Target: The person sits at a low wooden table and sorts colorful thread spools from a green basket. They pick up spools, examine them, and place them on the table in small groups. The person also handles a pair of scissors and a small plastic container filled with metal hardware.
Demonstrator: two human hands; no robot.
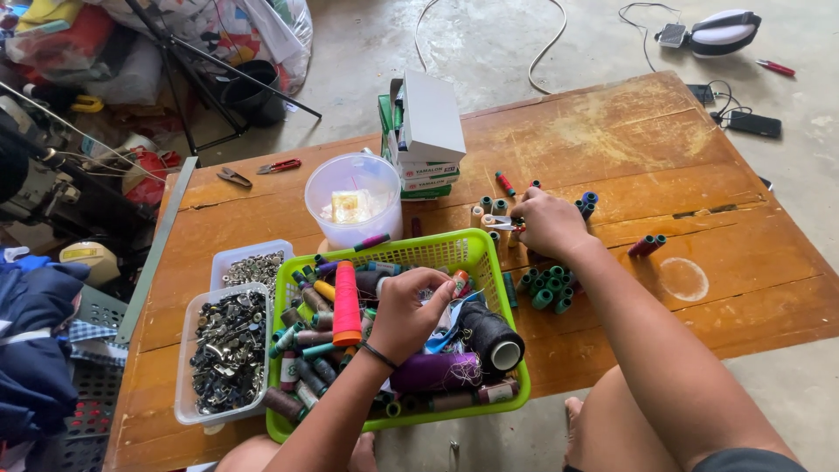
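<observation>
Head view: left hand (pixel 411 310) pinches a small spool (pixel 460 281) over the green basket (pixel 476 253); right hand's (pixel 546 223) grip unclear.

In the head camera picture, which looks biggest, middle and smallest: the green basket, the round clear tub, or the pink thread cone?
1. Green basket, clearly the largest.
2. Round clear tub.
3. Pink thread cone, the smallest. It sits nearer the camera than the tub, yet looks smaller, so the order seems safe.

Lying in a green basket (pixel 486 262) near the table's front edge: mixed thread spools (pixel 348 301), one small spool (pixel 460 281) being pinched; teal spools (pixel 549 288) standing just beside it.
</observation>
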